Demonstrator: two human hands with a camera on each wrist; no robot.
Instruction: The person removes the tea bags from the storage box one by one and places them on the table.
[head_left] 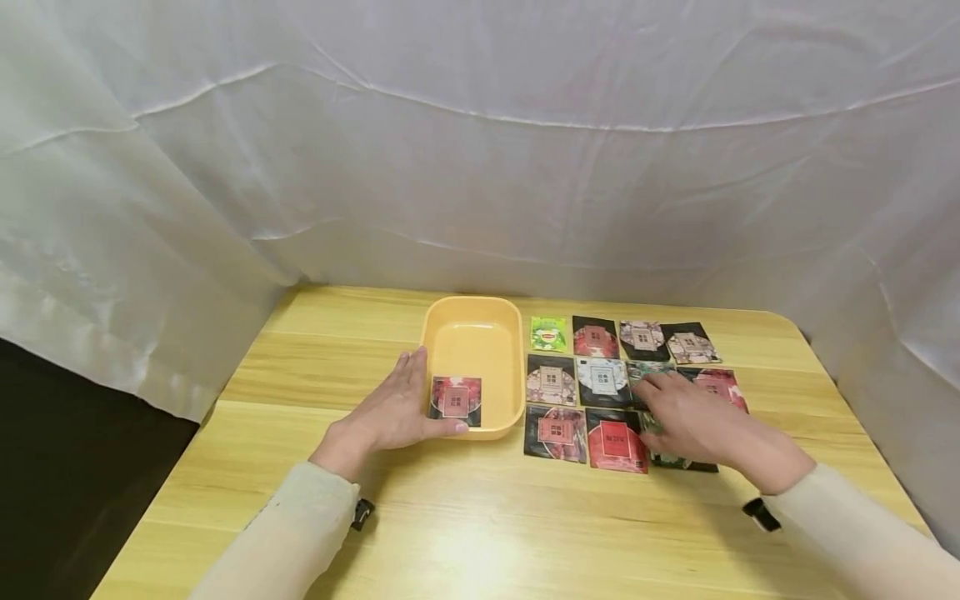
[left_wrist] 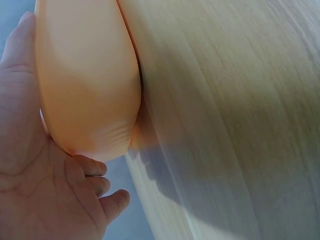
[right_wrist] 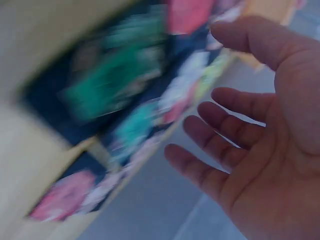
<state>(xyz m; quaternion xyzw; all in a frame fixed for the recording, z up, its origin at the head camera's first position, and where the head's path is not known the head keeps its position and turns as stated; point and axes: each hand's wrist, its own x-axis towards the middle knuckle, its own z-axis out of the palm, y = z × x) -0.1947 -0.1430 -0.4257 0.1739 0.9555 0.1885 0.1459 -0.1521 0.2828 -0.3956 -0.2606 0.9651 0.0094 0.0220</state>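
Observation:
My left hand (head_left: 382, 408) touches the near left corner of a yellow plastic tray (head_left: 512, 367), its fingers straight along the left side and its thumb at the front rim. The wrist view shows this hand against the outer wall of the tray (left_wrist: 90, 80). A red and black tea bag packet (head_left: 456, 400) lies inside the tray's near end. Over the right part of several flat tea bag packets is my right hand (head_left: 693, 417), fingers spread and slightly bent. Its palm holds nothing in the right wrist view. A green-patterned packet (right_wrist: 107, 80), blurred, lies near this hand (right_wrist: 260, 120).
Packets lie in rows right of the tray, among them a small green-yellow one (head_left: 549, 334), a red one (head_left: 617, 440) and a pale-blue-labelled one (head_left: 603, 382). The wooden table (head_left: 465, 517) meets white cloth (head_left: 480, 167) at the back and sides.

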